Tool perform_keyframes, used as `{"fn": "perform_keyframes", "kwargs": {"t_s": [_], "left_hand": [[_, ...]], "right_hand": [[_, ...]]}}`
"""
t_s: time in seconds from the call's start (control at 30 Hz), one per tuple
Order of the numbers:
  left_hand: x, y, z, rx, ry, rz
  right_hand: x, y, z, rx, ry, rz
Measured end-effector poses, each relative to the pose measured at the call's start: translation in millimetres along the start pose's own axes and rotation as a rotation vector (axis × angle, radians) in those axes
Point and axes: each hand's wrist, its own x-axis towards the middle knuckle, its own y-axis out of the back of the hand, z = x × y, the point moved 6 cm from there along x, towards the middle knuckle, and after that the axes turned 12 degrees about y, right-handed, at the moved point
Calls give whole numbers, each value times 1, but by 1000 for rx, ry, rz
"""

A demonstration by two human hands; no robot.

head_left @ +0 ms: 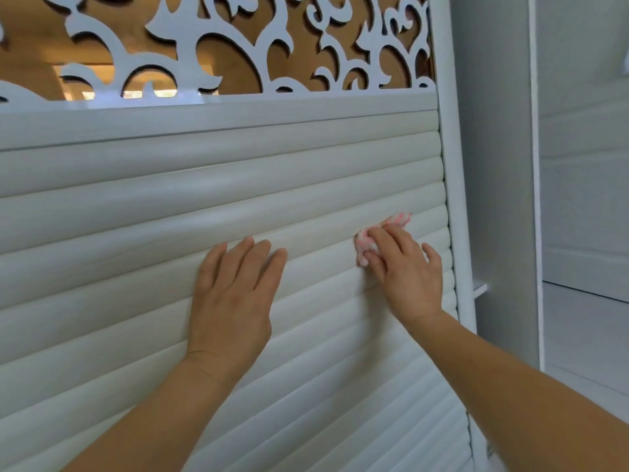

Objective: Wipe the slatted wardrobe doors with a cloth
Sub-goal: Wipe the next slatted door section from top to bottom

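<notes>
The slatted wardrobe door (136, 206) fills most of the view, its rounded white slats running across. My left hand (235, 294) lies flat on the slats near the middle, fingers straight and together. My right hand (405, 270) presses a small pink-and-white cloth (366, 245) against a slat near the door's right edge. The fingers cover most of the cloth; its ends stick out above and to the left of them.
A white cut-out scroll panel (218, 46) tops the door, with a brown room showing through it. The door's white frame post (456, 199) runs down the right side. Beyond it stand a pale side panel (500, 165) and a white shelf surface (585, 328).
</notes>
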Motion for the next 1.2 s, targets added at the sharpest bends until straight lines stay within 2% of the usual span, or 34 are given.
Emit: {"fn": "perform_keyframes", "kwargs": {"t_s": [0.13, 0.23, 0.3, 0.43, 0.5, 0.57, 0.7, 0.9, 1.07, 1.13, 1.2], "left_hand": [[8, 3, 11, 63, 61, 29], [10, 2, 18, 123, 110, 48], [10, -2, 24, 144, 161, 60], [11, -10, 35, 202, 209, 63], [9, -12, 35, 223, 213, 68], [8, -13, 38, 249, 220, 58], [12, -16, 42, 280, 248, -4], [16, -12, 42, 309, 234, -21], [14, -14, 42, 317, 239, -23], [14, -15, 42, 325, 239, -19], [14, -14, 42, 319, 241, -14]], "right_hand": [[10, 4, 46, 123, -235, 2], [11, -3, 35, 179, -335, 66], [8, -11, 2, 119, -195, 41], [13, -17, -60, 9, 363, 43], [20, -19, -52, -37, 471, 22], [31, -16, -28, -36, 495, 22], [49, -11, 30, -60, 407, -57], [67, -3, 118, -69, 98, -173], [68, -1, 94, 149, -155, -69], [70, 0, 67, 184, -127, -62], [67, -2, 34, 175, 6, -60]]}}
